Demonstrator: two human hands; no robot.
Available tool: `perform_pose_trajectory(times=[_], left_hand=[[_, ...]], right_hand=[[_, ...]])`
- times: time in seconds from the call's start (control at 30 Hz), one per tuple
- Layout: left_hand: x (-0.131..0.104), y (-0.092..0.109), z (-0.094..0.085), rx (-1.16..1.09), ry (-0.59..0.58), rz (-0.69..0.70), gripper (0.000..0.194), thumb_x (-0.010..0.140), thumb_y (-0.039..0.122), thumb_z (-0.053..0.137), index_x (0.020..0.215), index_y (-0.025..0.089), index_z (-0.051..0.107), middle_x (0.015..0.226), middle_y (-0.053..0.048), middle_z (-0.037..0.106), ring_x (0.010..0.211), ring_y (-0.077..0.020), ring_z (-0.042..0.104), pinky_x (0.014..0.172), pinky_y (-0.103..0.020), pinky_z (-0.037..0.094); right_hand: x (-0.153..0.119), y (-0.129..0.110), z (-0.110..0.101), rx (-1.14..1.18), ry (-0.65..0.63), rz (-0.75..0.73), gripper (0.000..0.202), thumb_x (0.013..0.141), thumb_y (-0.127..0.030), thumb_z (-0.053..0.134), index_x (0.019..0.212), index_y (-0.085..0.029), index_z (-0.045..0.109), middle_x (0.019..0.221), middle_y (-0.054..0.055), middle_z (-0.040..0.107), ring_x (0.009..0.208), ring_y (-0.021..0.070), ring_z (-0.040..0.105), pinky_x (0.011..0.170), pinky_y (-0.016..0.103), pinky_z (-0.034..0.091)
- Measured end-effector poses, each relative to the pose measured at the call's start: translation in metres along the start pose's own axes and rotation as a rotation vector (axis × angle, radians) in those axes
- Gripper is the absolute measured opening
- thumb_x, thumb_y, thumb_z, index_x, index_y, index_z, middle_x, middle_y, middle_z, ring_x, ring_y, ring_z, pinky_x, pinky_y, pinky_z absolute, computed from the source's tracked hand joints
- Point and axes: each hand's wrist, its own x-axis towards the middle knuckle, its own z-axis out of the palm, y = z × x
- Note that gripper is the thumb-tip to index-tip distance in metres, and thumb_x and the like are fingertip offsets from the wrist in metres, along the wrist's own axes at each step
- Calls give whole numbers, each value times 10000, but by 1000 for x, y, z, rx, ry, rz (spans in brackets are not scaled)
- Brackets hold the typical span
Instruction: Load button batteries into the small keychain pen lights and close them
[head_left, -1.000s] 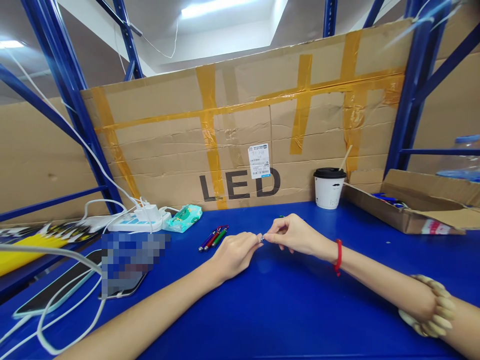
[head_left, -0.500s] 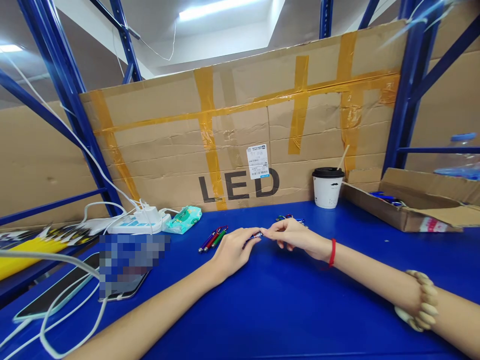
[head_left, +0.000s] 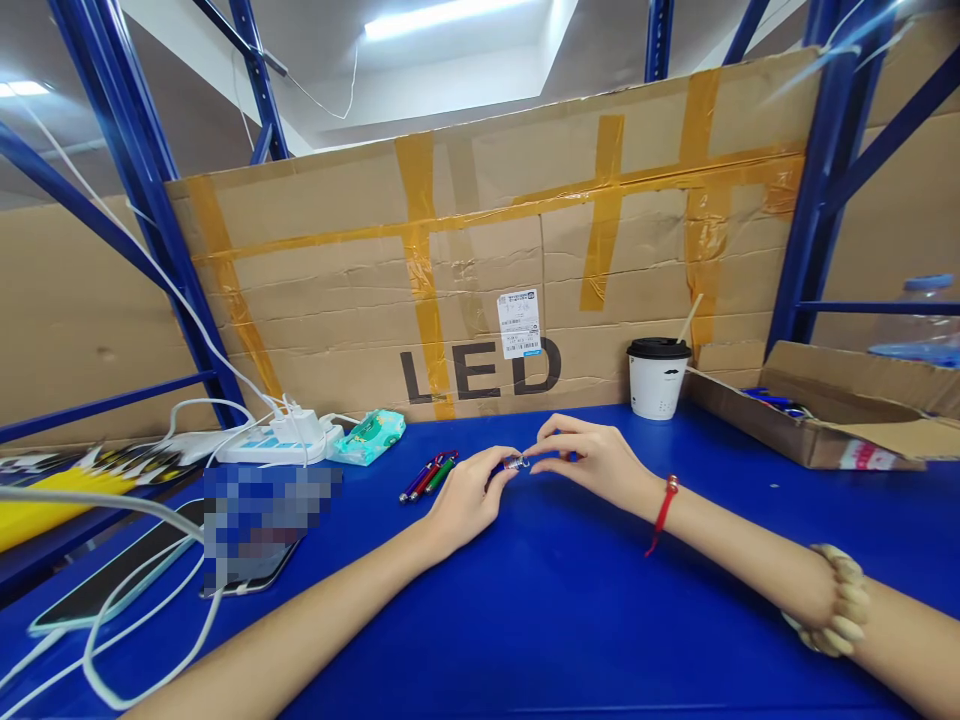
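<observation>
Over the middle of the blue table [head_left: 570, 620], my left hand [head_left: 469, 497] holds a small blue pen-shaped light [head_left: 511, 464] by its body. My right hand [head_left: 592, 462] pinches the silver tip end of the same light with thumb and fingers. The two hands meet a little above the table surface. A red string is tied around my right wrist, and a beaded bracelet sits further up that forearm. Three similar small lights [head_left: 427, 474], purple, red and green, lie side by side on the table just left of my left hand.
A taped cardboard wall marked LED [head_left: 480, 370] closes the back. A lidded paper cup [head_left: 658, 377] stands at back right beside an open cardboard box [head_left: 832, 420]. At left lie a power strip [head_left: 277, 440], a wipes pack [head_left: 367, 436], white cables and a phone [head_left: 112, 585].
Both hands have shifted slightly away from me and my right hand's fingers have re-gripped the light's tip. The silver end shows more between the fingers now.
</observation>
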Motion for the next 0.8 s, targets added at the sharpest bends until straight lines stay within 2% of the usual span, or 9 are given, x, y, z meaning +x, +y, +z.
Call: perform_pose_trajectory(times=[0.2, 0.33, 0.57, 0.8], left_hand=[[-1, 3, -2, -31, -43, 45, 178, 867, 190, 416, 994, 192, 539, 972, -35, 625, 906, -155, 576, 809, -266, 439], [-3, 3, -4, -61, -97, 38, 130, 866, 197, 420, 934, 198, 530, 918, -18, 629, 846, -149, 589, 749, -245, 441], [-4, 4, -5, -47, -126, 34, 56, 858, 209, 423, 828, 189, 466, 863, -30, 615, 798, -159, 592, 683, -244, 440], [-6, 2, -4, -8, -77, 92, 71, 851, 207, 436, 794, 188, 474, 788, -16, 612, 698, -133, 585, 622, -215, 440]], right_hand=[[-3, 1, -3, -182, 77, -264, 247, 862, -311, 462, 779, -249, 687, 786, -20, 628, 530, 39, 518, 458, 174, 300], [-5, -1, -2, -242, 102, -344, 258, 871, -253, 452, 736, -238, 672, 735, -40, 629, 479, 24, 499, 438, 177, 281], [-7, -6, 1, -258, 133, -314, 240, 859, -271, 470, 723, -216, 660, 670, -37, 616, 472, 34, 512, 419, 185, 268], [-7, -11, 8, -67, 92, -148, 162, 800, -201, 539, 689, -179, 655, 653, -14, 593, 528, 62, 514, 489, 180, 338]])
